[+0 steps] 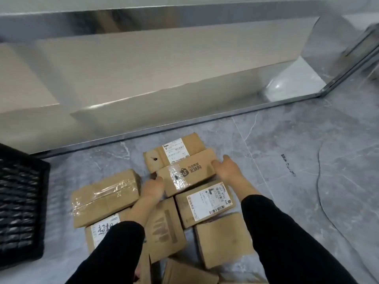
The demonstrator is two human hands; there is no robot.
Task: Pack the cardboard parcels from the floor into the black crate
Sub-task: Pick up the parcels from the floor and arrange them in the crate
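Cardboard parcels (104, 197) crowd the grey tiled floor (287, 140), some hidden under black sleeves (287, 232) or cut off at 6 o'clock; the black crate (20, 201) at 9 o'clock is cropped by the frame edge. Left hand (152, 187) and right hand (227, 169) clamp opposite ends of the central taped parcel (194, 177), printed "全球购" beside a note-shaped logo (184, 172); nearby shipping labels (209, 202) blur beyond reading.

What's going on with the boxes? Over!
Left grip and right grip hold one box by its ends. Crate off to the left. Another box lies between.
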